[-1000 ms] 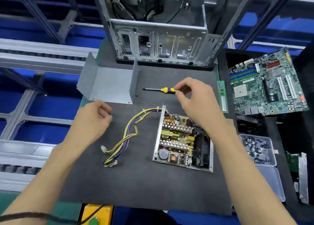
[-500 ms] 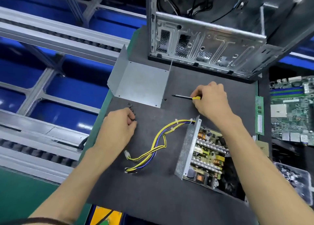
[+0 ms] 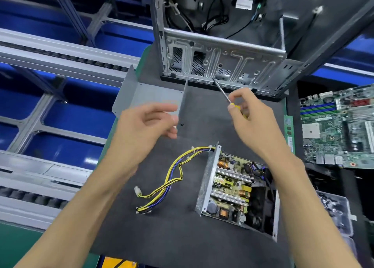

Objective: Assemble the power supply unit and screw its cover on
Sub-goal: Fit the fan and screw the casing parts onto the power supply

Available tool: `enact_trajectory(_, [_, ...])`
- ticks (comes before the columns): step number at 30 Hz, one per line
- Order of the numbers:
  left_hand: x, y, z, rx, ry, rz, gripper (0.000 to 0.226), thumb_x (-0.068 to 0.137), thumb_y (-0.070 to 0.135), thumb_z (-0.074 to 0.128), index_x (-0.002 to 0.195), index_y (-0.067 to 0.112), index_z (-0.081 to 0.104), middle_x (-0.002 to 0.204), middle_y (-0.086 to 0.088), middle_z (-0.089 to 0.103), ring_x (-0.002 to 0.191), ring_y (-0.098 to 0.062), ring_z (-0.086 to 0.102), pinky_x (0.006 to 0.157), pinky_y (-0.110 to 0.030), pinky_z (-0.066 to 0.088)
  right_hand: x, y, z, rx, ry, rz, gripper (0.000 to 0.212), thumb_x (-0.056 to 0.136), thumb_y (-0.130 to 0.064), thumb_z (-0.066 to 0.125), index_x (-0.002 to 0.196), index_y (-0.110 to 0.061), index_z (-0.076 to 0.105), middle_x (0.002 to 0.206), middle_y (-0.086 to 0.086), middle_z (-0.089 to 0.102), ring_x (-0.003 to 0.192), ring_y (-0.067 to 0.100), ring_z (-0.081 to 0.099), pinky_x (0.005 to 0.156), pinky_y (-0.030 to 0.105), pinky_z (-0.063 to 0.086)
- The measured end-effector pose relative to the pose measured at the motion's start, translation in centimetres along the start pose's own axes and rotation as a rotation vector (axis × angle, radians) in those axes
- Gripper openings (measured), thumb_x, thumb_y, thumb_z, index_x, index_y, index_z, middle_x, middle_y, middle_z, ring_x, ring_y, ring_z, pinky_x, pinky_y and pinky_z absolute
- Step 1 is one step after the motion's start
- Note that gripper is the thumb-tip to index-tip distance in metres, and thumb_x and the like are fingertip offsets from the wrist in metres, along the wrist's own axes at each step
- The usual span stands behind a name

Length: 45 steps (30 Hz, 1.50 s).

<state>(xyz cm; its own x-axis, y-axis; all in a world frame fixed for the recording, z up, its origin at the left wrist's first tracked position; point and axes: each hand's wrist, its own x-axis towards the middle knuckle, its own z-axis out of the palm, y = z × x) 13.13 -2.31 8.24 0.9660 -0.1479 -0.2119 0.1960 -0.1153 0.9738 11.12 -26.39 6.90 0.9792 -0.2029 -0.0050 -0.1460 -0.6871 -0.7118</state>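
Observation:
The open power supply unit (image 3: pixel 232 186) lies on the dark mat with its circuit board exposed, and its yellow and blue cable bundle (image 3: pixel 174 174) trails to the left. The grey metal cover (image 3: pixel 149 95) lies upturned farther back on the left. My right hand (image 3: pixel 251 122) grips the yellow-handled screwdriver (image 3: pixel 222 91) above the mat, its tip pointing up and left toward the computer case. My left hand (image 3: pixel 147 124) hovers in front of the cover with loosely extended fingers and holds nothing I can see. One small dark screw (image 3: pixel 182 124) lies on the mat beside the cover.
An open metal computer case (image 3: pixel 222 61) stands at the back of the dark mat (image 3: pixel 172 237). A motherboard (image 3: pixel 340 128) and a green memory stick (image 3: pixel 289 134) lie to the right. A clear tray of screws (image 3: pixel 334 213) sits at the right edge. Conveyor rails (image 3: pixel 60 51) run along the left.
My right hand lifted the screwdriver off the mat and turned its tip toward the case. My left hand rose from the mat near the screws, moved toward the cover and opened its fingers.

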Motion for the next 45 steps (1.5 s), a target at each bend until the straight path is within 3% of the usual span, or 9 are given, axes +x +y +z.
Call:
enact_trajectory(3, [0.1, 2.1, 3.3, -0.468, -0.125, -0.120, 0.011, 0.085, 0.005, 0.071, 0.092, 0.005, 0.079, 0.084, -0.011, 0.075, 0.076, -0.019, 0.073, 0.073, -0.023, 0.059, -3.0, -1.4, -2.1, 0.186, -0.011, -0.028, 0.014, 0.102, -0.032, 0.052, 0.102, -0.045, 0.056, 0.073, 0.004, 0.064, 0.058, 0.027, 0.061, 0.060, 0.043, 0.053])
enact_trajectory(5, [0.2, 2.4, 5.1, -0.688, -0.166, -0.243, 0.011, 0.076, 0.010, 0.072, 0.083, 0.006, 0.081, 0.087, -0.011, 0.076, 0.080, -0.018, 0.075, 0.073, -0.023, 0.059, -5.5, -1.6, -3.0, 0.269, -0.047, -0.051, 0.011, 0.100, -0.036, 0.052, 0.105, -0.043, 0.059, 0.067, 0.001, 0.064, 0.051, 0.019, 0.054, 0.053, 0.036, 0.048])
enact_trajectory(9, [-0.6, 1.6, 7.9, -0.858, -0.241, -0.413, 0.009, 0.075, 0.009, 0.073, 0.079, 0.007, 0.081, 0.082, -0.006, 0.074, 0.078, -0.013, 0.074, 0.072, -0.021, 0.059, -10.0, -1.1, -3.9, 0.355, -0.073, -0.022, 0.016, 0.094, -0.046, 0.051, 0.106, -0.042, 0.062, 0.065, 0.006, 0.060, 0.059, 0.032, 0.053, 0.051, 0.042, 0.044])
enact_trajectory(12, [-1.9, 1.1, 9.1, -0.839, -0.315, -0.450, 0.010, 0.079, 0.009, 0.071, 0.081, 0.007, 0.081, 0.085, -0.006, 0.075, 0.081, -0.013, 0.074, 0.073, -0.020, 0.059, -12.4, -0.4, -4.4, 0.373, -0.041, 0.008, 0.016, 0.093, -0.046, 0.051, 0.104, -0.042, 0.062, 0.066, 0.009, 0.059, 0.064, 0.036, 0.056, 0.058, 0.045, 0.046])
enact_trajectory(18, [-4.2, 1.0, 10.4, -0.767, -0.387, -0.436, 0.013, 0.084, 0.010, 0.068, 0.084, 0.009, 0.081, 0.086, -0.004, 0.074, 0.084, -0.015, 0.074, 0.077, -0.024, 0.059, -15.1, 1.3, -5.2, 0.380, 0.007, 0.040, 0.018, 0.094, -0.047, 0.050, 0.104, -0.040, 0.062, 0.064, 0.007, 0.058, 0.061, 0.036, 0.054, 0.051, 0.042, 0.042])
enact_trajectory(32, [-7.9, 1.3, 10.9, -0.384, -0.316, -0.130, 0.010, 0.080, 0.013, 0.074, 0.086, 0.009, 0.081, 0.083, -0.013, 0.074, 0.080, -0.024, 0.073, 0.076, -0.027, 0.059, -18.5, 1.7, -6.1, 0.343, 0.056, 0.041, 0.015, 0.093, -0.044, 0.049, 0.101, -0.039, 0.061, 0.062, 0.004, 0.059, 0.055, 0.028, 0.048, 0.053, 0.037, 0.040])
enact_trajectory(39, [-8.2, 2.3, 10.3, -0.198, -0.454, -0.099, 0.022, 0.073, 0.016, 0.076, 0.086, -0.001, 0.077, 0.078, -0.020, 0.070, 0.074, -0.027, 0.069, 0.070, -0.030, 0.060, -20.4, 2.2, -6.0, 0.291, 0.076, 0.070, 0.015, 0.093, -0.048, 0.048, 0.102, -0.044, 0.059, 0.063, 0.003, 0.059, 0.063, 0.033, 0.060, 0.062, 0.049, 0.052])
enact_trajectory(43, [-9.3, 2.1, 11.8, -0.102, -0.587, -0.156, 0.027, 0.088, 0.027, 0.075, 0.100, 0.003, 0.077, 0.088, -0.019, 0.075, 0.082, -0.026, 0.073, 0.072, -0.032, 0.061, -21.5, 2.9, -5.3, 0.450, 0.124, 0.127, 0.021, 0.092, -0.049, 0.050, 0.104, -0.039, 0.063, 0.062, -0.004, 0.059, 0.057, 0.010, 0.053, 0.052, 0.028, 0.042])
enact_trajectory(45, [-9.6, 1.5, 12.6, -0.031, -0.495, -0.173, 0.031, 0.092, 0.038, 0.069, 0.100, 0.008, 0.074, 0.087, -0.016, 0.075, 0.074, -0.022, 0.073, 0.065, -0.031, 0.060, -21.9, 3.4, -5.3, 0.502, 0.164, 0.153, 0.021, 0.091, -0.048, 0.051, 0.103, -0.036, 0.064, 0.062, -0.002, 0.058, 0.057, 0.006, 0.048, 0.055, 0.025, 0.038])
